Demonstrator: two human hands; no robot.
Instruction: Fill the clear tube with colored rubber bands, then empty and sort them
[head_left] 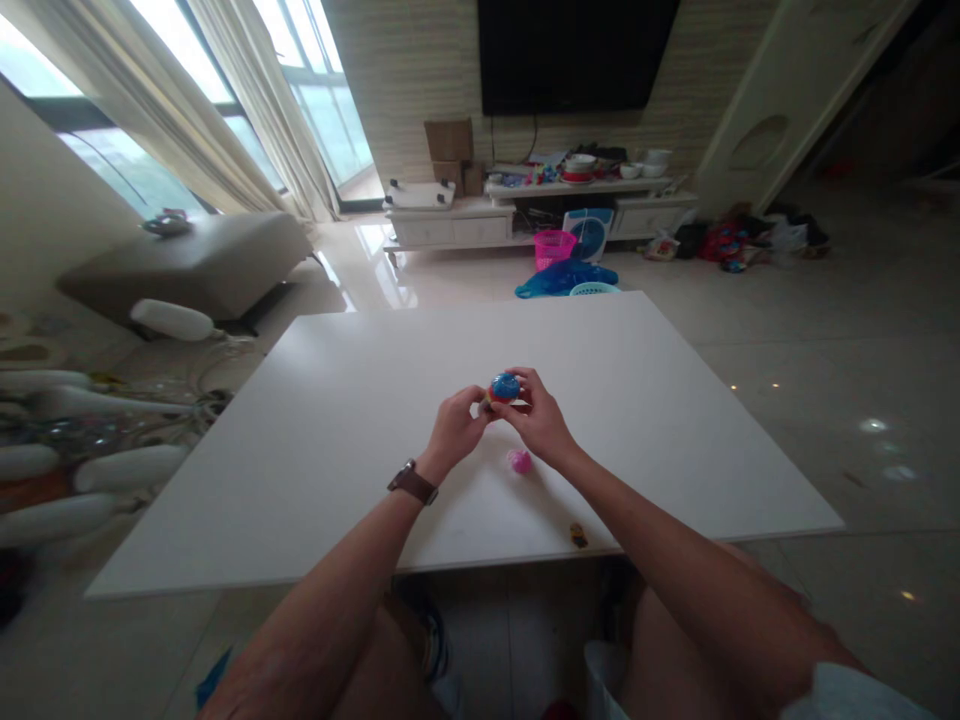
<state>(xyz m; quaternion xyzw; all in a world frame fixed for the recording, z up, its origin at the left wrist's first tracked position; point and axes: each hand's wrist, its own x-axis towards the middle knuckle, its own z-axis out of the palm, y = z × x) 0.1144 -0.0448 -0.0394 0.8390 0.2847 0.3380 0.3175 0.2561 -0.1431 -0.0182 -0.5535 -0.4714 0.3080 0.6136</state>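
Above the middle of the white table (360, 400), both my hands hold a small round toy (505, 387) with a shiny blue top and some red and yellow below. My left hand (459, 425) grips its left side with thumb and fingers closed. From the right, my right hand (541, 415) has its fingers wrapped round it, partly hiding its lower part. Just below my hands, a small pink object (520, 460) lies on the table. Nearer the front edge is a small yellow and dark figure (578, 535), beside my right forearm.
Beyond the table, a pink basket (553, 250) and a blue plastic bag (566, 278) are on the floor by a low cabinet (472, 228). A lamp with white shades (124, 472) is at the left. My knees are under the front edge.
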